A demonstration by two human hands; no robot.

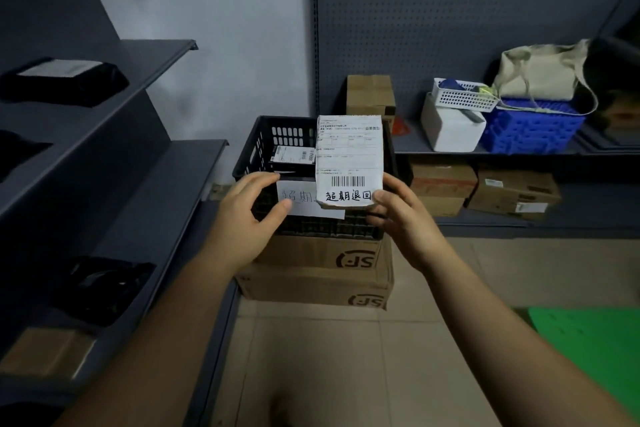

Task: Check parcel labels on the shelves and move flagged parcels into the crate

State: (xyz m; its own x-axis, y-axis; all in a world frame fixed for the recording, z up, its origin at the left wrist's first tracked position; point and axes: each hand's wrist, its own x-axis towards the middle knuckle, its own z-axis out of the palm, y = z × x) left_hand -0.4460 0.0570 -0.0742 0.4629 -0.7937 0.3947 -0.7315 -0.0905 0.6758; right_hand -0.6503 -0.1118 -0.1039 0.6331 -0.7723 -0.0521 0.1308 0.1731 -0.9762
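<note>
While the right hand (401,218) gripped the flagged white parcel (349,156) over the black crate (263,149) at twelve o'clock and the left hand (249,215) hovered open beside it, one labelled parcel (292,154) lay inside, and black bagged parcels (65,81) at nine o'clock seemingly awaited checking.

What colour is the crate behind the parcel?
The crate is black, with slotted walls. The head view, the only one, shows it well.

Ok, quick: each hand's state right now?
Left hand: open, loosely curved by the crate, holding nothing.
Right hand: pinching the labelled white parcel at its lower corner.
</note>
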